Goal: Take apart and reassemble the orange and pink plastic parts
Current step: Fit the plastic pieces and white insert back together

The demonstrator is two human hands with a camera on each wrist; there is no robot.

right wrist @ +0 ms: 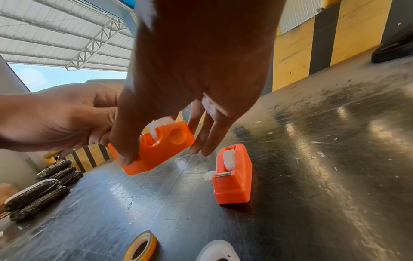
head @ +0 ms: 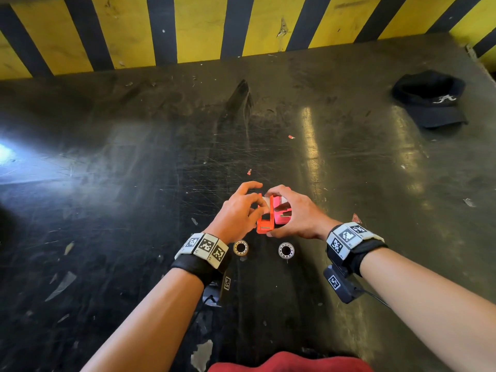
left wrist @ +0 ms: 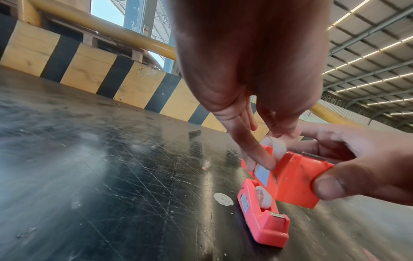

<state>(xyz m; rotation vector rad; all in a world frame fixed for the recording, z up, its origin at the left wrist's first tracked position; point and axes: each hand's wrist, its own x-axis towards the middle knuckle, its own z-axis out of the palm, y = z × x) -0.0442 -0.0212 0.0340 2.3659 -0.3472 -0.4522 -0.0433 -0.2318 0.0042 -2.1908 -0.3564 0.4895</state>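
My right hand holds an orange tape dispenser just above the dark table, thumb under its cutter end and fingers over the top. The thumb and fingers of my left hand pinch the white spool that sticks up out of the dispenser's slot. From the right wrist the same dispenser hangs tilted, with the spool half out. A pink dispenser stands on the table beside it, under my right palm; its own white spool sits inside it.
Two loose tape rolls lie near my wrists, a yellowish one and a clear one. A black cap rests at the far right. A yellow and black striped barrier closes the far edge. Black wrapped bundles lie to the left.
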